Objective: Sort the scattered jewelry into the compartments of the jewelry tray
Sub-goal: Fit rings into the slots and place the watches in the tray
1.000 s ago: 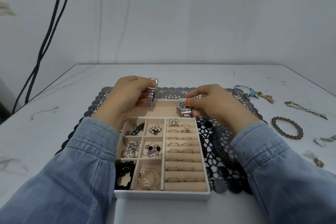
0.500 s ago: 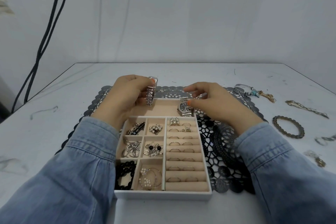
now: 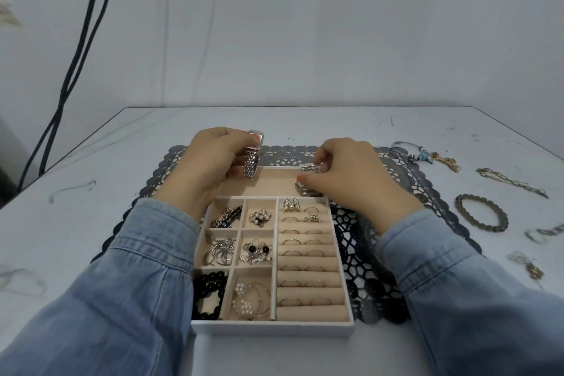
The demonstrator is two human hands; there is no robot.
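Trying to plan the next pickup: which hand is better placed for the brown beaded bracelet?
Right, probably: the brown beaded bracelet lies rightward on the white table, nearer the right hand, once it sets down its silver watch.

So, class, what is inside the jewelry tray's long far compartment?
Bare beige lining midway; at the right end a silver watch, mostly covered by the right hand gripping it. The left hand, holding a mesh-band watch, hides the left end.

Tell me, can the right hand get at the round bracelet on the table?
Likely yes, once freed: right hand pinches a watch; only flat mat lies between it and the bracelet.
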